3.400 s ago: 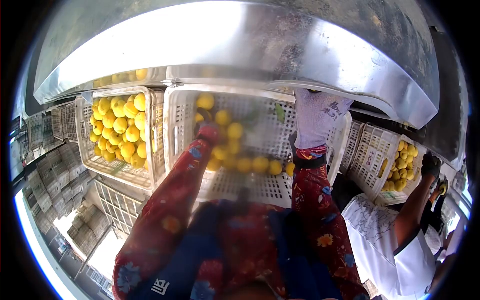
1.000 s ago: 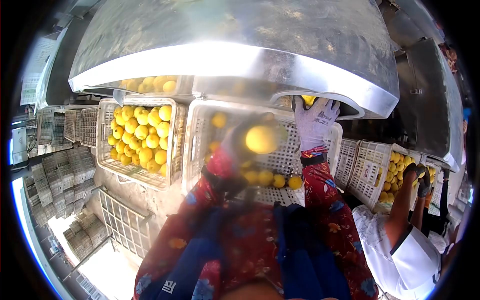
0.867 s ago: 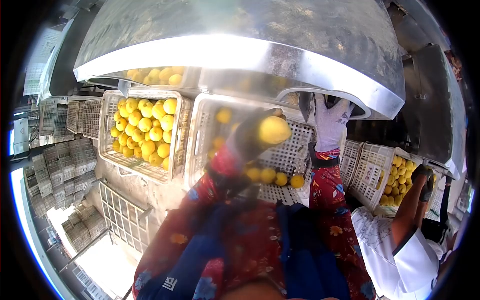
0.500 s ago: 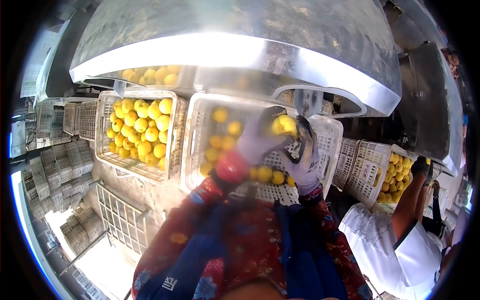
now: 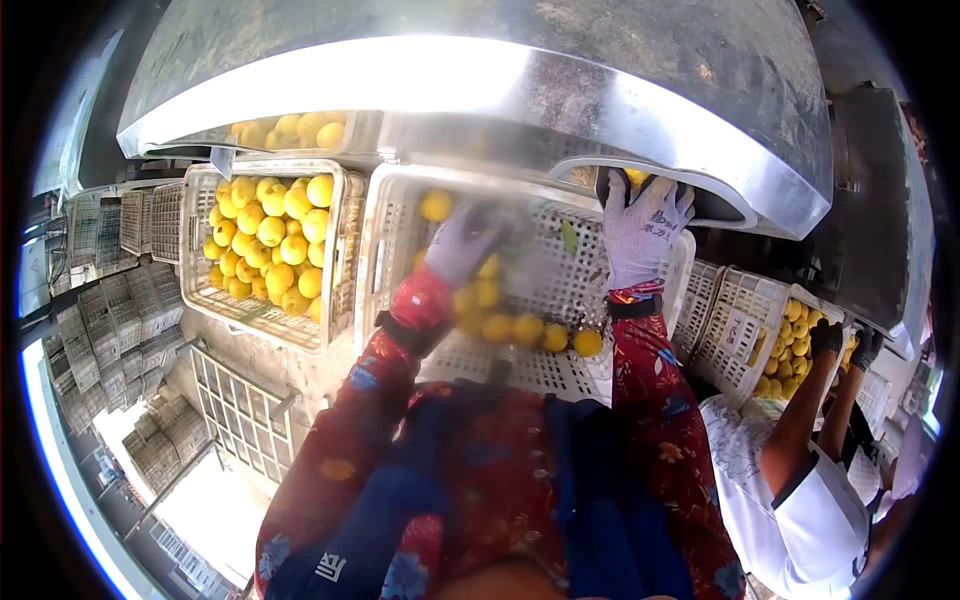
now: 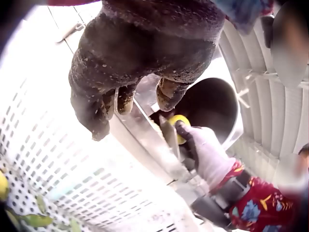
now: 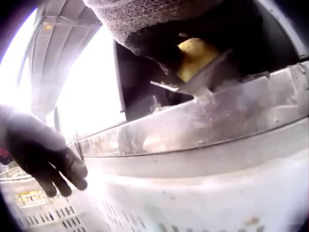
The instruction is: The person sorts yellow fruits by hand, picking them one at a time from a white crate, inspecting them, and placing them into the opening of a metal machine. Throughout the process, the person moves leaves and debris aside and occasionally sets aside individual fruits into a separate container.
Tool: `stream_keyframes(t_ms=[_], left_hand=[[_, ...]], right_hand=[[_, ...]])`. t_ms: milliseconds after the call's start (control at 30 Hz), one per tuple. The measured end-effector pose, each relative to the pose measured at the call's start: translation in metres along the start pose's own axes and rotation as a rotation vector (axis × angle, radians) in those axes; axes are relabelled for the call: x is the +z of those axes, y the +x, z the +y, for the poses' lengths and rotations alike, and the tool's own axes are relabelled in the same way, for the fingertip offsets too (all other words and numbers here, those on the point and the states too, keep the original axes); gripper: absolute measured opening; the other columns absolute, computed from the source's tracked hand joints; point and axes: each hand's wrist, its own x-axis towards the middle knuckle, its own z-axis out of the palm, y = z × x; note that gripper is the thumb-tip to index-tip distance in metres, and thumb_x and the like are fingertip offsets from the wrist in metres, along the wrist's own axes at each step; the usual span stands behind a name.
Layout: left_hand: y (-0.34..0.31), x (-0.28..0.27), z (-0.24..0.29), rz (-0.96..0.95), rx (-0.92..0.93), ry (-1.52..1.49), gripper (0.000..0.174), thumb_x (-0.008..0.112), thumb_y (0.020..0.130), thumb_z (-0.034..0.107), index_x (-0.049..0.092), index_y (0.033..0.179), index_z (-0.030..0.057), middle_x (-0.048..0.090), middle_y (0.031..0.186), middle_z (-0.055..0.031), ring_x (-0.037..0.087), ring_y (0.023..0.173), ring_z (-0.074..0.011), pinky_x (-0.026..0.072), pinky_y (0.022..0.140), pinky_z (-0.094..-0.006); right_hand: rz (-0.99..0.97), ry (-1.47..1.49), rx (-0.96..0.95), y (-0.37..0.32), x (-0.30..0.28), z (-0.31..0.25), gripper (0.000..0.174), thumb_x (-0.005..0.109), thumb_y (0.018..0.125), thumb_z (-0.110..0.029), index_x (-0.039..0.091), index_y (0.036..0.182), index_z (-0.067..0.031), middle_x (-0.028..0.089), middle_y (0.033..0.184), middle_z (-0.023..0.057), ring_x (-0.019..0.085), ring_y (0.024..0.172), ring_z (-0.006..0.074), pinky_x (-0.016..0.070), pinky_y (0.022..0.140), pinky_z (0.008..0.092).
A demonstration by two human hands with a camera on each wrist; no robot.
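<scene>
My left hand (image 5: 465, 245), in a pale glove with dark fingers, hangs over the middle crate (image 5: 640, 335). In the left wrist view its fingers (image 6: 166, 94) are loosely bent, with nothing between them. My right hand (image 5: 643, 230) reaches into the rounded opening of the metal machine. There it grips a yellow fruit (image 6: 179, 126) beside a thin metal blade (image 6: 169, 135). The right wrist view shows this fruit (image 7: 195, 55) at the blade (image 7: 207, 72); the far fingers are hidden. Several yellow fruits (image 5: 497, 328) and a green leaf (image 5: 569, 236) lie in the middle crate.
A crate full of yellow fruit (image 5: 262, 240) stands at the left. The machine's shiny metal edge (image 5: 400, 80) runs above the crates. Right of me a person in white (image 5: 800, 500) reaches to another fruit crate (image 5: 730, 335). Stacked crates (image 5: 110, 330) stand far left.
The hands were together around a yellow fruit over the crate. They have parted: the left moved left and holds nothing, the right moved up to the machine's opening and grips a fruit there.
</scene>
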Motion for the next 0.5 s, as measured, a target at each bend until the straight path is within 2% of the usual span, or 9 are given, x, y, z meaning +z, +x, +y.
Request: stream_keyframes(t_ms=[33,100,167,200,233,300,333,400,500], left_hand=[[0.010,-0.014,-0.036,0.044,-0.117,0.212,0.045,0.064,0.094,0.019,0.054,0.133,-0.0004,0.066,0.118,-0.0135,0.064,0.108,-0.0176,0.0523,0.091,-0.0291],[0.023,-0.024,-0.070,0.034,-0.245,0.478,0.057,0.065,0.091,0.036,0.053,0.135,0.0026,0.063,0.125,-0.0194,0.059,0.119,-0.0265,0.0500,0.096,-0.0392],[0.038,-0.012,-0.103,-0.039,-0.306,0.787,0.064,0.064,0.089,0.043,0.051,0.138,0.0045,0.060,0.129,-0.0230,0.054,0.126,-0.0313,0.0473,0.100,-0.0452],[0.039,-0.001,-0.121,-0.042,-0.327,0.811,0.071,0.063,0.087,0.047,0.046,0.144,0.0079,0.055,0.135,-0.0258,0.046,0.134,-0.0351,0.0411,0.107,-0.0503],[0.044,0.008,-0.154,-0.074,-0.297,0.908,0.072,0.063,0.087,0.046,0.043,0.146,0.0088,0.053,0.137,-0.0258,0.046,0.134,-0.0352,0.0414,0.107,-0.0492],[0.059,0.019,-0.213,-0.131,-0.271,1.072,0.072,0.062,0.088,0.044,0.041,0.147,0.0093,0.052,0.139,-0.0256,0.047,0.133,-0.0354,0.0421,0.107,-0.0478],[0.063,0.018,-0.214,-0.146,-0.281,1.101,0.071,0.062,0.088,0.044,0.041,0.147,0.0089,0.052,0.138,-0.0255,0.048,0.132,-0.0354,0.0426,0.106,-0.0476],[0.075,0.008,-0.206,-0.161,-0.318,1.138,0.069,0.061,0.089,0.043,0.042,0.146,0.0082,0.052,0.138,-0.0252,0.049,0.130,-0.0355,0.0435,0.105,-0.0471],[0.079,-0.004,-0.196,-0.156,-0.332,1.118,0.067,0.059,0.091,0.043,0.042,0.145,0.0071,0.052,0.138,-0.0248,0.051,0.128,-0.0355,0.0449,0.104,-0.0464]], right_hand=[[-0.045,0.037,0.046,0.007,-0.014,-0.006,0.067,0.067,0.090,-0.041,0.044,0.131,0.0067,0.056,0.126,0.0295,0.049,0.117,0.0497,0.0325,0.102,0.0634],[-0.017,0.142,0.003,0.011,-0.022,0.006,0.061,0.066,0.092,-0.029,0.041,0.133,0.0082,0.057,0.123,0.0308,0.053,0.118,0.0445,0.0381,0.102,0.0581],[-0.033,0.654,0.206,0.005,-0.043,-0.003,0.056,0.063,0.093,-0.016,0.038,0.136,0.0087,0.058,0.120,0.0292,0.054,0.119,0.0352,0.0445,0.099,0.0485],[0.055,0.696,0.087,-0.017,-0.035,0.001,0.053,0.063,0.092,-0.012,0.039,0.135,0.0082,0.057,0.123,0.0265,0.056,0.116,0.0319,0.0469,0.096,0.0428],[0.138,0.731,-0.037,-0.039,-0.027,0.005,0.051,0.062,0.092,-0.009,0.040,0.135,0.0077,0.056,0.125,0.0239,0.057,0.114,0.0285,0.0493,0.093,0.0372],[-0.220,0.547,-0.136,-0.080,-0.021,0.010,0.046,0.066,0.089,-0.007,0.047,0.129,0.0043,0.054,0.128,0.0219,0.059,0.108,0.0323,0.0521,0.088,0.0375],[-0.299,0.672,-0.026,-0.106,-0.004,0.008,0.043,0.067,0.086,-0.006,0.050,0.125,0.0015,0.058,0.117,0.0213,0.061,0.103,0.0332,0.0526,0.085,0.0371],[-0.736,0.681,0.300,-0.162,0.042,0.021,0.044,0.069,0.086,-0.011,0.051,0.125,-0.0004,0.061,0.109,0.0207,0.063,0.100,0.0335,0.0526,0.085,0.0389],[-0.963,0.535,0.268,-0.173,0.095,-0.011,0.054,0.071,0.084,-0.018,0.048,0.131,-0.0010,0.061,0.115,0.0219,0.064,0.103,0.0351,0.0519,0.090,0.0417]])
